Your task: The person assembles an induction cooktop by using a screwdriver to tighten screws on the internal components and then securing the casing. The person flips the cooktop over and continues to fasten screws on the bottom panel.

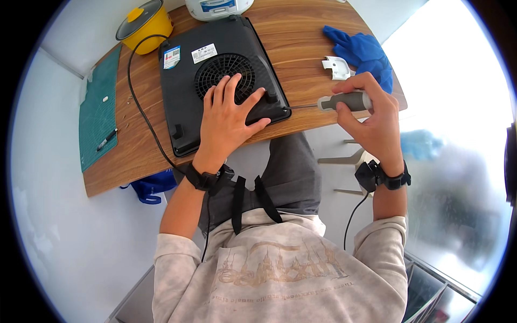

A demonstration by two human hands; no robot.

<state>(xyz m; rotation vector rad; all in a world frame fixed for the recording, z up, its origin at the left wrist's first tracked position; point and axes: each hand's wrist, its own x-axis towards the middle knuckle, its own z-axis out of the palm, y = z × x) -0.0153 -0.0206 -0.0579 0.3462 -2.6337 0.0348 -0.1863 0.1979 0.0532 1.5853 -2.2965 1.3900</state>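
A black induction cooker [180,99] lies upside down on the wooden table, its round fan grille [215,70] and feet facing up. My left hand [226,116] rests on its underside with fingers spread, the fingertips over the grille's lower edge. My right hand [371,107] is wrapped round the grey handle of a screwdriver [347,101]. The screwdriver lies nearly level, and its thin shaft points left to the cooker's near right corner. Its tip is at or very close to that corner; whether it sits in a screw is too small to tell.
A black power cord loops off the cooker's left side. A green cutting mat [97,116] with a black marker [107,139] lies at the left. At the back stand a yellow pot [148,35] and a white appliance [218,9]. A blue cloth [363,54] and white plastic piece [337,68] lie right.
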